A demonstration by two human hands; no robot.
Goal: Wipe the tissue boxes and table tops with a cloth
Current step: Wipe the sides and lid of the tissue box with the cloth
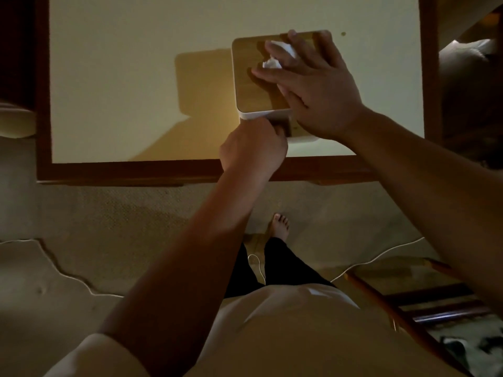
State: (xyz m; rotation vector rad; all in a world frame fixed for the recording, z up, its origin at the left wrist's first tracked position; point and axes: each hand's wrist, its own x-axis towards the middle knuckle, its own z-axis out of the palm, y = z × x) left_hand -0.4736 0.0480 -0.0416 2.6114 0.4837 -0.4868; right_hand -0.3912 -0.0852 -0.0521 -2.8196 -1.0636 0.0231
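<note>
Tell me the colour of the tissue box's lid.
The tissue box lid is light wood-grain brown over a white body, seen in the head view.

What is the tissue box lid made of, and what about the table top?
The tissue box lid looks like light wood or bamboo: tan, matte, faint grain lines. The box's white rim below looks like smooth plastic. The table top is pale, plain and smooth, maybe laminate or painted board; its dark border looks like wood.
</note>
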